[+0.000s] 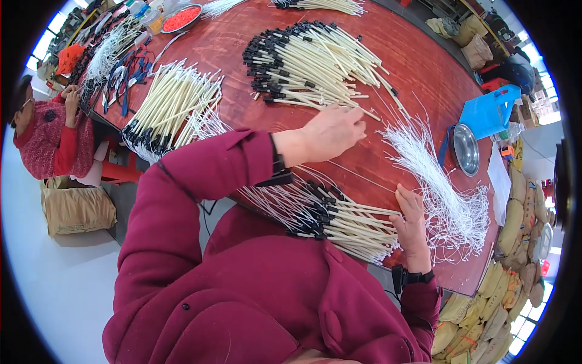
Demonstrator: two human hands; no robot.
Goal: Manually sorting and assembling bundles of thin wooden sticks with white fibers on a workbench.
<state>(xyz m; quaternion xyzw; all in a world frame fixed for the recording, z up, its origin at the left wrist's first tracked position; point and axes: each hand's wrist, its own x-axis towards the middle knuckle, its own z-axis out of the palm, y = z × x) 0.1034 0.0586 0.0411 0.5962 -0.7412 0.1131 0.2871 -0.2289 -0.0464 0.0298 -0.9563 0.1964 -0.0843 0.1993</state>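
My left hand (pixel 332 134) reaches across to the near edge of a large heap of cream sticks with black ends (pixel 309 60). Its fingers are bent and pinched around a thin cream stick (pixel 371 114); part of the grip is hidden. My right hand (pixel 413 227) is upright at the white-tipped ends of a nearer bundle of sticks (pixel 357 224), thumb and fingers apart. A thin white string (pixel 364 177) runs across the table toward its fingertips; whether they touch it is unclear. Beside that hand spreads a bunch of loose white strings (pixel 445 188).
Another stick bundle (pixel 176 100) lies left on the red table (pixel 227 45). A metal bowl (pixel 466 150) and a blue plastic container (pixel 488 112) stand right. A dish of orange-red pieces (pixel 182 19) is at far left. A co-worker (pixel 60 130) sits left; stacked sacks (pixel 485 309) line the right.
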